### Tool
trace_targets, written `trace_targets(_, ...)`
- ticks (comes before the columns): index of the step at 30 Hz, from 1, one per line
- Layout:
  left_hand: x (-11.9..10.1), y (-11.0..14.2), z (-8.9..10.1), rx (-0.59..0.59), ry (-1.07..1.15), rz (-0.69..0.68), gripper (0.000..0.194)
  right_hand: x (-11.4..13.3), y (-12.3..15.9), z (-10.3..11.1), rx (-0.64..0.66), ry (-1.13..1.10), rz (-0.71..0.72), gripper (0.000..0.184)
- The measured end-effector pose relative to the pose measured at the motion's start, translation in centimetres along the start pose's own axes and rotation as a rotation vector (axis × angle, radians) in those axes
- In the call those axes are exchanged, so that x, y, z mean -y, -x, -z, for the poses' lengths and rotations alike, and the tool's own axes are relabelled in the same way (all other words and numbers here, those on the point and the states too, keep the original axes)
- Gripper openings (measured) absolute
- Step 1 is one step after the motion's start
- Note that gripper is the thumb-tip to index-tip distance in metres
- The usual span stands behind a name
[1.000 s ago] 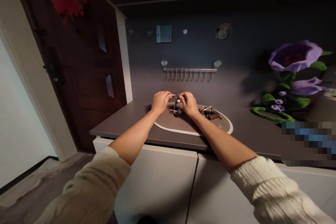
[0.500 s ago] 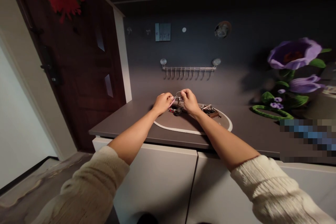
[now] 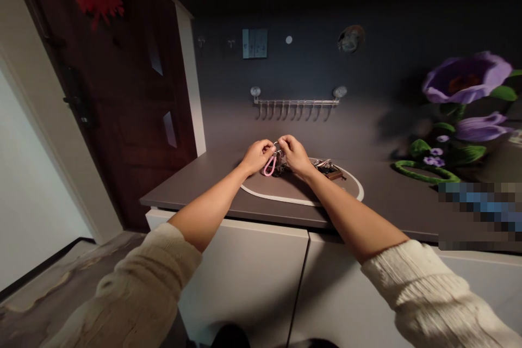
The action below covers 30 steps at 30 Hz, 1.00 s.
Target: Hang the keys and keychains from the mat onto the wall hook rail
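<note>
Just above an oval mat [image 3: 285,198] with a pale rim, both hands meet at a metal key ring [image 3: 276,145]. My left hand [image 3: 258,155] is closed by the ring's left side, its fingertips pinching a pink strap keychain [image 3: 269,166] whose loop hangs below them. Thumb and finger of my right hand [image 3: 294,153] pinch the ring's right side. Dark keys or charms dangle under the ring, partly hidden by the hands. Right of my right hand, a pile of keys [image 3: 323,164] and a brown piece [image 3: 334,174] lie on the mat.
On the wall behind, a clear rail with several hooks [image 3: 297,102] hangs from two suction cups. Purple artificial flowers [image 3: 468,87] with a green looped base stand on the right of the counter [image 3: 187,185]. A dark red door [image 3: 134,119] is at the left.
My left hand has come closer to the ring and my right hand. The pink strap, mostly hidden by my left hand before, now hangs as a visible loop. The view has shifted slightly.
</note>
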<state>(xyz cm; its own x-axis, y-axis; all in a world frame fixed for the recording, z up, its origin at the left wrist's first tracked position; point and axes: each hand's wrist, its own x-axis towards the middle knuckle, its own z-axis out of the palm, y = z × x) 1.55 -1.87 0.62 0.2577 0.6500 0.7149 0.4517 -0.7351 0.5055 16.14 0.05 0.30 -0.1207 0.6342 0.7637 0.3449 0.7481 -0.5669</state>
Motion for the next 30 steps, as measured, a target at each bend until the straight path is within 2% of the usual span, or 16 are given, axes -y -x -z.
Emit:
trace_targets(4, -0.2, 0.0, 0.1, -0.003, 0.049, 0.021, 0.018, 0.1, -0.1, -0.1, -0.002, -0.113, -0.06, 0.021)
trace_targets(9, 0.2, -0.1, 0.0, -0.067, 0.068, 0.05, 0.015, 0.2, 0.0, -0.3, 0.0, -0.263, -0.167, 0.027)
trace_targets(13, 0.8, -0.3, -0.1, -0.128, 0.1, 0.08, 0.014, 0.4, 0.4, -0.3, 0.042, -0.292, -0.224, 0.029)
trace_targets(20, 1.5, -0.3, -0.6, -0.129, 0.119, 0.07, 0.017, 0.8, 0.8, -0.1, 0.071, -0.284, -0.311, 0.03)
trace_targets(24, 1.5, -0.2, -0.7, -0.131, 0.038, 0.077, 0.019, 1.1, 0.6, 0.0, 0.053, -0.252, -0.252, 0.026)
trace_targets(27, 1.5, 0.0, -0.5, -0.213, -0.1, 0.075, 0.022, 1.2, 0.2, 0.0, 0.063, -0.251, -0.228, 0.025)
trace_targets(30, 1.7, 0.0, -0.2, -0.292, -0.223, 0.141, 0.027, 1.3, -0.6, -0.1, 0.058, -0.283, -0.258, 0.025)
